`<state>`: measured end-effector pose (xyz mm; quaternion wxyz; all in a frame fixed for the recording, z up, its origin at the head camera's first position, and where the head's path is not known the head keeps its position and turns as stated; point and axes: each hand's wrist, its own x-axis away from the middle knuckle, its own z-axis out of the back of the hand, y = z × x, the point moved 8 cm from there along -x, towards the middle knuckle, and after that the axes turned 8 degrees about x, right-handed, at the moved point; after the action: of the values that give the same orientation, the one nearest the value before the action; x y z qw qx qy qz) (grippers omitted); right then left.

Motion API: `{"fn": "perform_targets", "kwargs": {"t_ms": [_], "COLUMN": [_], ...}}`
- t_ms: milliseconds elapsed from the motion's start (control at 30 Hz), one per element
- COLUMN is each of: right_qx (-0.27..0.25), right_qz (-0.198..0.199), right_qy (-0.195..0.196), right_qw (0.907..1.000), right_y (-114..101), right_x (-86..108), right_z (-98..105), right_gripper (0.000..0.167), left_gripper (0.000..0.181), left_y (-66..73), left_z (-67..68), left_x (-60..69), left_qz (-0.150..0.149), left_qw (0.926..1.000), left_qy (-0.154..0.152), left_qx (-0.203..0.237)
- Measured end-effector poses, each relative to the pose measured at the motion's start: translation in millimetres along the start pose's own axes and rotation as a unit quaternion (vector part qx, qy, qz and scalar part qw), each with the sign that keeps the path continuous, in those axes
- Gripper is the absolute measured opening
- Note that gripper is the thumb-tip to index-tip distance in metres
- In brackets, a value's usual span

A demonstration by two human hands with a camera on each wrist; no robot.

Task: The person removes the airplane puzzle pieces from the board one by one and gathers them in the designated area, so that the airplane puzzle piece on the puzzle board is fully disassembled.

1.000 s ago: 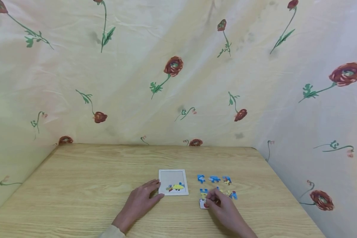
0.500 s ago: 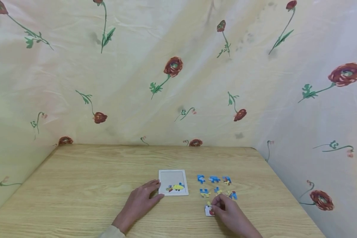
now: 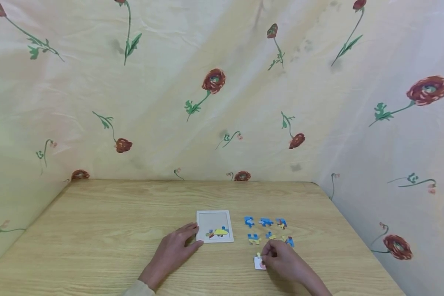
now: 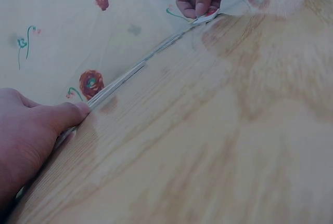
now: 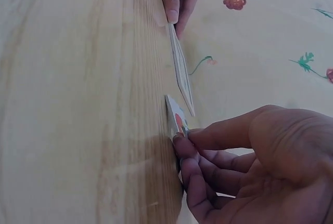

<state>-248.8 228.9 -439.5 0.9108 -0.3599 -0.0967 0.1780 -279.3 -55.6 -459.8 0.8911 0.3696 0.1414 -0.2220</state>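
Observation:
A puzzle piece [image 3: 258, 263], white with a red patch, is pinched between the thumb and fingers of my right hand [image 3: 284, 260], low over the table or on it. In the right wrist view the piece [image 5: 176, 117] is tilted on edge by that camera's angle. My left hand [image 3: 174, 249] rests at the left side of a square white puzzle tray [image 3: 212, 221], its fingers relaxed and its thumb by the near corner. Inside the tray's lower part a yellow and multicoloured picture [image 3: 219, 233] shows; whether it is printed or made of pieces I cannot tell.
Right of the tray several blue and yellow puzzle pieces [image 3: 266, 222] lie in two rough rows. My right hand partly covers the nearer row [image 3: 253, 239]. The wooden table [image 3: 126, 213] meets a flowered cloth [image 3: 151, 102] at the back and sides.
My right hand has drawn the puzzle piece toward me and slightly right, away from the nearer row, then almost stopped. The left hand stays by the tray. The head view shifted slightly.

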Motion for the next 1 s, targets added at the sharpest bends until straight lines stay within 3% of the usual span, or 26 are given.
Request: {"fn": "perform_targets", "kwargs": {"t_ms": [500,800,1000], "right_qx": [0.025,0.043,0.038], "right_qz": [-0.060,-0.036,-0.025], "right_qy": [0.027,0.047,0.035], "right_qw": [0.9975,0.9973,0.9984], "right_y": [2.2,0.0,1.1], "right_x": [-6.2,-6.5,-5.0], "right_z": [-2.8,-1.9,-2.1], "right_gripper": [0.008,0.011,0.004], "left_gripper": [0.046,0.046,0.046], "left_y": [-1.0,-2.4,-1.5], "left_z": [1.2,1.6,0.9], "left_x": [-0.7,-0.6,-0.9], "left_qz": [0.003,0.005,0.007], "left_qw": [1.0000,1.0000,1.0000], "left_qy": [0.002,0.003,-0.003], "left_qx": [-0.001,-0.002,0.002]}}
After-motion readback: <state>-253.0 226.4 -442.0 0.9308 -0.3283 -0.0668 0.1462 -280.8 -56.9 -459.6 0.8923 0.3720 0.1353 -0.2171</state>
